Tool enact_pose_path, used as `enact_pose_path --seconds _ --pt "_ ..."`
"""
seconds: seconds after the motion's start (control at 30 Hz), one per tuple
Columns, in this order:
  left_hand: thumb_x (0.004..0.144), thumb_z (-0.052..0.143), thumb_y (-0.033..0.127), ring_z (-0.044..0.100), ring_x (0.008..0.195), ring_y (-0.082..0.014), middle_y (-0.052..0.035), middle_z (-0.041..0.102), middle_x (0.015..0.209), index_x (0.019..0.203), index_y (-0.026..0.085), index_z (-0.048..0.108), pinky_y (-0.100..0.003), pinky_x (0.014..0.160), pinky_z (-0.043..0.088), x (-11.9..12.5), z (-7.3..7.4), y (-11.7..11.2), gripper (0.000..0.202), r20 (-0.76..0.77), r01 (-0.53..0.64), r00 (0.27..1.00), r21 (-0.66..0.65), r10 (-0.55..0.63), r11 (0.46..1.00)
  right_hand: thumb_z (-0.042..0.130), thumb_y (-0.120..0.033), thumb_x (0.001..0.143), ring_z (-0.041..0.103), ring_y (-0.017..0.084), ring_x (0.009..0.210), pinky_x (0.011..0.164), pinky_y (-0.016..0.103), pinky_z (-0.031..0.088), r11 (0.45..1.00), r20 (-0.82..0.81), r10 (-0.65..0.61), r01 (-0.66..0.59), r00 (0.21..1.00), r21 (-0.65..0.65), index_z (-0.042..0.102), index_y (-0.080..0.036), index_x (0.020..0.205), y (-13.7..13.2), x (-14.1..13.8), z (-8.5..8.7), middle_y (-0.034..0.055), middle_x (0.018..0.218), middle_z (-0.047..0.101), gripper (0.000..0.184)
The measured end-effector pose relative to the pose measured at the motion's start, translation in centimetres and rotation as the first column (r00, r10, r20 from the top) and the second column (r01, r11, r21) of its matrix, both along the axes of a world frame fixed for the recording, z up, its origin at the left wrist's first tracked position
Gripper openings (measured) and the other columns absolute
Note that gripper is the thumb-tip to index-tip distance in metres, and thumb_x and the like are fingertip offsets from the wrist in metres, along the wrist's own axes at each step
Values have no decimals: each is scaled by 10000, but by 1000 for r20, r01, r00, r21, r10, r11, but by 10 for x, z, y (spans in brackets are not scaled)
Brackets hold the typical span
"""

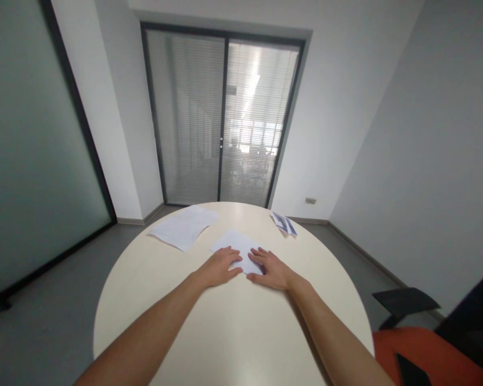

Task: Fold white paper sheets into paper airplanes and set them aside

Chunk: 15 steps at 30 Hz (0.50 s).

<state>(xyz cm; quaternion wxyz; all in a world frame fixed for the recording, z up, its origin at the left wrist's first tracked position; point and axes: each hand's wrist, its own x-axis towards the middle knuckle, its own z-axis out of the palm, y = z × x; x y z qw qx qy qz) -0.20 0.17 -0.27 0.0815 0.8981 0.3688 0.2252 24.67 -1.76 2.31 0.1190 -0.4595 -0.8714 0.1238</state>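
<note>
A white sheet of paper (pixel 235 239) lies on the round table under both of my hands, one corner pointing away from me. My left hand (pixel 221 266) rests on its left side, fingers stretched out and thumb toward the middle. On the right side lies my right hand (pixel 270 268), its fingers spread over the paper. The two thumbs nearly meet at the near edge. Parts of the sheet are hidden beneath the fingers.
The cream round table (pixel 233 332) fills the foreground. At its far left lies a larger white sheet (pixel 185 226); at the far right, a folded printed paper (pixel 284 224). An orange chair (pixel 410 348) with a black armrest (pixel 406 301) stands at the right. Beyond are glass doors (pixel 221 118).
</note>
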Motion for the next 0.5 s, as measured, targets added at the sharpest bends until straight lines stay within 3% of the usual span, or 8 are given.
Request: enact_pose_path --seconds 0.5 --pt "951 556 436 466 1359 -308 -97 580 1405 1212 205 656 -478 1142 355 0 -4 2 362 21 -8 1000 -17 9 1000 548 -711 847 354 366 1431 1169 529 260 1000 -65 9 -10 998 -8 529 -155 1432 3 3 -1 189 1518 419 807"
